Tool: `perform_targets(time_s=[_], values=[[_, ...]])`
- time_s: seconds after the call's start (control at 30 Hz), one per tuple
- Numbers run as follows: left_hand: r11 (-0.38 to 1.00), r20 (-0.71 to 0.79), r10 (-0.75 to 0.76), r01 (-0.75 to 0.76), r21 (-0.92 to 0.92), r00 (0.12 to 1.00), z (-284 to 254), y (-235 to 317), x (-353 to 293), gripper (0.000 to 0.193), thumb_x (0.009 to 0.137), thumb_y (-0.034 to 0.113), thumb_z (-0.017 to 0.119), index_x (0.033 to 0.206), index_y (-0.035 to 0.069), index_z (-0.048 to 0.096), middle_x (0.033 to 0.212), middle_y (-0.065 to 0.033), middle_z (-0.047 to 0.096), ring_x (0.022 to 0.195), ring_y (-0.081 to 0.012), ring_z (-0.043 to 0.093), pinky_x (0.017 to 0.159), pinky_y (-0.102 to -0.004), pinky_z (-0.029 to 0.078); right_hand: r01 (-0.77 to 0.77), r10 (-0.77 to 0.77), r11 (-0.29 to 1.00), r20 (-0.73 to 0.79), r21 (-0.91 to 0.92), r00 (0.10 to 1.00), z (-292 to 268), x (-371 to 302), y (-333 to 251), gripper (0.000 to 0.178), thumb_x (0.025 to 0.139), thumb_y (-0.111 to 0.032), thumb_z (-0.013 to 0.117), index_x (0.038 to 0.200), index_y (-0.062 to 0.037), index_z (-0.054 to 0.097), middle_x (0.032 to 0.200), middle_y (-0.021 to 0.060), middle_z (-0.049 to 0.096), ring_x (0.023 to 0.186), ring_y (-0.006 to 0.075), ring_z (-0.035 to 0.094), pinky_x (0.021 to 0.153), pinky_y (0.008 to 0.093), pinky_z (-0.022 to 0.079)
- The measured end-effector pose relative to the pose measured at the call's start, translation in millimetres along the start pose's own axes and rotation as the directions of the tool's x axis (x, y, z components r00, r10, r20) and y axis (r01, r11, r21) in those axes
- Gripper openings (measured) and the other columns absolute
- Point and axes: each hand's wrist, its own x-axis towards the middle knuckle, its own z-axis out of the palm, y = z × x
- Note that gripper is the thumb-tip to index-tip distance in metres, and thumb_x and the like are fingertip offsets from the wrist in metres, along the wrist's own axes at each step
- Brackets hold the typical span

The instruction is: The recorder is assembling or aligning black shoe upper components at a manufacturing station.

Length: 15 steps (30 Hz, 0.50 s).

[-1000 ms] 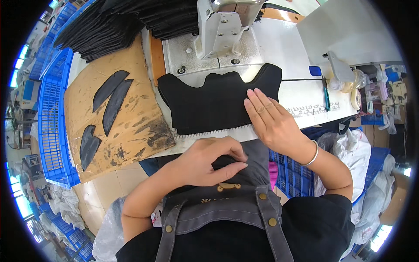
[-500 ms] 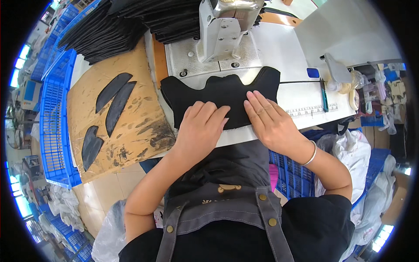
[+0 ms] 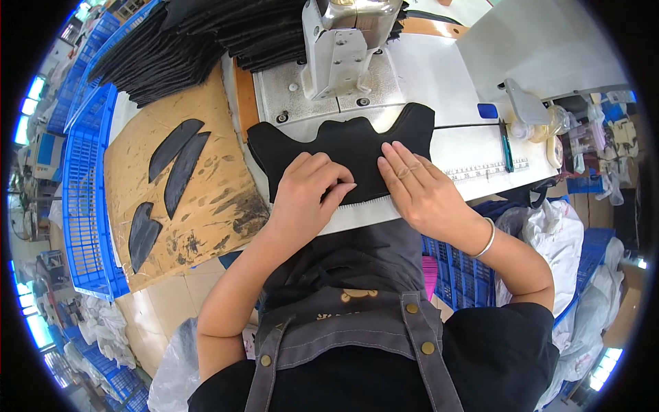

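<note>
A black, curved-edged fabric piece (image 3: 336, 147), looking like more than one layer at its right corner, lies flat at the front of the sewing machine table. My right hand (image 3: 422, 187) presses on its right half, fingers straight and close together, palm down. Over its left half, my left hand (image 3: 305, 192) has curled fingers, with thumb and index tips meeting in a pinch just above the cloth's lower edge. Whatever sits between those tips, if anything, is too small to see. The sewing machine head (image 3: 336, 51) stands just beyond the fabric.
Stained cardboard (image 3: 213, 165) at left carries several dark cut pieces (image 3: 185, 175). Behind it rise stacks of black fabric (image 3: 158, 51). A blue crate (image 3: 89, 206) borders the left. On the right are a printed ruler strip (image 3: 480, 172), a teal pen-like tool (image 3: 506, 147) and a clear bottle (image 3: 552, 123).
My left hand's index finger and thumb have drawn into a rounded pinch, its other fingers more bunched. My right hand stays flat on the fabric. The whole view has shifted slightly.
</note>
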Motion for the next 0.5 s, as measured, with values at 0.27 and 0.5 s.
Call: perform_targets(time_s=[0.27,0.5], values=[[0.979,0.028,0.049,-0.053,0.198,0.998,-14,14,-2,0.051,0.073,0.027,0.077,0.114,0.004,0.057,0.124,-0.012,0.053,0.1,-0.0259,0.056,0.084,-0.0343,0.044,0.017,-0.016,0.999,-0.046,0.04,0.999,-8,9,10,0.044,0.078,-0.013,0.052,0.115,0.0108,0.057,0.122,0.0273,0.057,0.115,0.0355,0.058,0.093,0.0413,0.049],[0.668,-0.049,0.304,-0.176,0.723,0.951,-62,59,-2,0.033,0.076,0.011,0.06,0.107,0.001,0.065,0.111,-0.0104,0.065,0.103,-0.025,0.06,0.097,-0.0395,0.042,0.035,-0.049,0.998,-0.345,-0.046,0.938,-59,39,-1,0.027,0.081,-0.014,0.06,0.099,0.0055,0.063,0.103,0.0179,0.066,0.101,0.0272,0.065,0.097,0.0393,0.046]])
